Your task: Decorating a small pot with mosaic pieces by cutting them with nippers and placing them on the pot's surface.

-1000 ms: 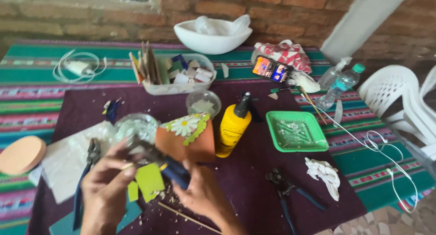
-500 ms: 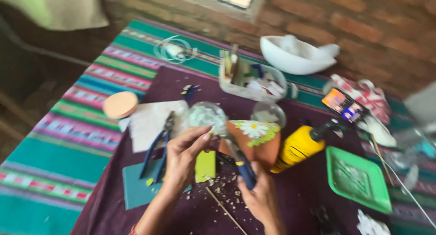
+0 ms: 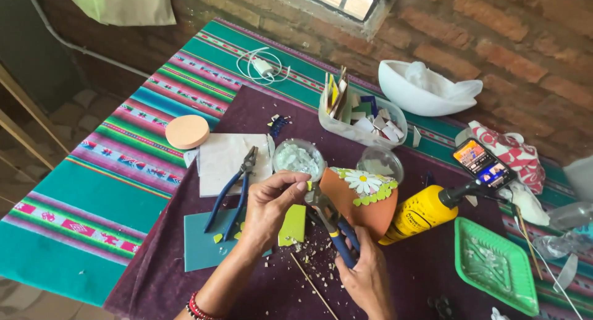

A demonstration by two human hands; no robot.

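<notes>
My left hand [image 3: 272,206] pinches a small tile piece at the jaws of blue-handled nippers [image 3: 333,224]. My right hand [image 3: 367,273] squeezes the nippers' handles. Just below the left hand lies a yellow-green tile [image 3: 293,226] on the dark purple cloth [image 3: 420,277]. Small tile crumbs [image 3: 309,252] are scattered under the hands. An orange clay pot [image 3: 358,199] with a white daisy and green leaves lies tilted right behind the nippers. A thin wooden stick [image 3: 312,286] lies between my forearms.
Blue-handled pliers [image 3: 233,193] rest on white paper and a teal tile [image 3: 207,243]. Nearby stand a glass bowl of pale shards [image 3: 298,159], an empty glass bowl [image 3: 380,162], a yellow glue bottle [image 3: 426,212], a green tray [image 3: 494,264], a tub of tile pieces [image 3: 361,119], a white bowl [image 3: 426,88], a phone [image 3: 483,162] and a round peach disc [image 3: 187,131].
The view has swung left and down toward the table's left side. My hands stay together at the nippers, with the left fingers now at the jaws.
</notes>
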